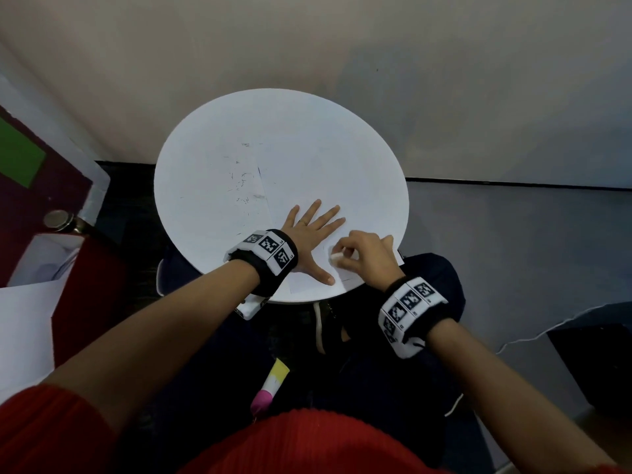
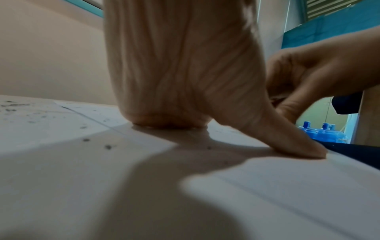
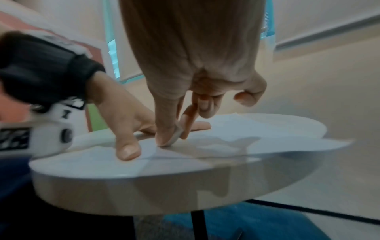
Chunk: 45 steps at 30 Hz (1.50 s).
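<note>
Round white tabletop [image 1: 239, 131] close before the knees, carrying a white sheet of paper [image 1: 359, 206] on its near right part, one corner overhanging the rim. Left hand [image 1: 309, 234] laid flat on the sheet, fingers straight and spread, thumb pressed out toward the near edge, pinning the paper down. Right hand [image 1: 366, 254] just beside that thumb, fingers curled, pinching a small white eraser [image 1: 334, 257], apparently with its lower edge touching the paper. Scattered dark specks [image 1: 241, 186] farther out on the bare surface, left of the sheet. Probably mid-rub. Risks from here: paper creasing or tearing under a hard stroke toward the unsupported corner; sheet sliding with any easing of the palm's pressure; thin eraser slipping out of the pinch if tilted too low; specks smeared onto the sheet by a sweeping wrist.
</note>
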### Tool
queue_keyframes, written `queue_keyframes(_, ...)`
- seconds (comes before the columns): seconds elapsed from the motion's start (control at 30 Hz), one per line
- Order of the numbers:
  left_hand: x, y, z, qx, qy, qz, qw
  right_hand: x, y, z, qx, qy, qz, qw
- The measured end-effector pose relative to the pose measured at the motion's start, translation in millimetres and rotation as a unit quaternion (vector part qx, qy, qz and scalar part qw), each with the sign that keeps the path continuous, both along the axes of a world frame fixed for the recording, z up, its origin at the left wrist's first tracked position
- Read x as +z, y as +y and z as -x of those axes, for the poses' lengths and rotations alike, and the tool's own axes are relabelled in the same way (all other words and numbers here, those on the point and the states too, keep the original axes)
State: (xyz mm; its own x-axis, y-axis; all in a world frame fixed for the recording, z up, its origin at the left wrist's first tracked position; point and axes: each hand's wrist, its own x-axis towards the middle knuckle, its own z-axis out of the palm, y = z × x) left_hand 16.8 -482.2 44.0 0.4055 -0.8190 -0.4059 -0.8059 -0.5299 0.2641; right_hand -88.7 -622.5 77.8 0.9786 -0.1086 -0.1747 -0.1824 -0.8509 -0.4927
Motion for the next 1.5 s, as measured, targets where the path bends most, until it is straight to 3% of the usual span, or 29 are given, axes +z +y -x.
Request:
queue_keyframes(0.1, -1.0, 0.0, -0.1, 0.002, 0.006, 0.006, 1.0, -5.1, 11.1, -12.0, -0.026, -0.039, -0.041, 0.998)
queue_keyframes(0.23, 1.4, -0.1, 0.2, -0.003, 0.0, -0.006, 1.0, -6.0, -6.9, -2.9, 0.005, -0.003, 0.004, 1.0)
queue_keyframes(0.37, 2.3, 0.4, -1.0, -0.007, 0.013, -0.015, 1.0, -3.3, -25.9, -7.7, -0.047, -0.02, 0.009, 0.999)
queue_keyframes(0.57, 2.3, -0.1, 0.8, -0.01, 0.009, -0.014, 1.0, -1.4, -29.1, 7.4, 0.038, 0.029, 0.04, 0.998)
queue_keyframes(0.73, 4.3, -0.9, 0.7, -0.009, 0.005, -0.026, 1.0, -4.9, -23.5, -6.1, -0.019, -0.031, 0.051, 0.998)
queue_keyframes(0.9, 2.3, 1.2, 0.5, -0.009, 0.013, -0.009, 1.0, -2.3, -37.7, 11.2, 0.031, 0.023, 0.05, 0.998)
queue_keyframes(1.07, 4.6, 0.2, 0.4, -0.009, 0.008, -0.023, 1.0, -1.1, -29.8, -6.0, -0.004, -0.022, 0.058, 0.998)
queue_keyframes(1.23, 4.2, 0.0, 0.4, -0.013, 0.013, -0.022, 1.0, -3.9, -32.8, 8.1, 0.032, -0.004, 0.028, 0.999)
queue_keyframes(1.4, 5.0, -0.1, 0.4, -0.014, 0.004, -0.029, 0.999, -6.3, -20.1, 0.4, -0.011, -0.03, 0.018, 0.999)
queue_keyframes(1.5, 2.3, 2.1, -0.4, -0.012, 0.007, -0.017, 1.0, -8.2, -21.8, 11.3, 0.028, 0.0, 0.05, 0.998)
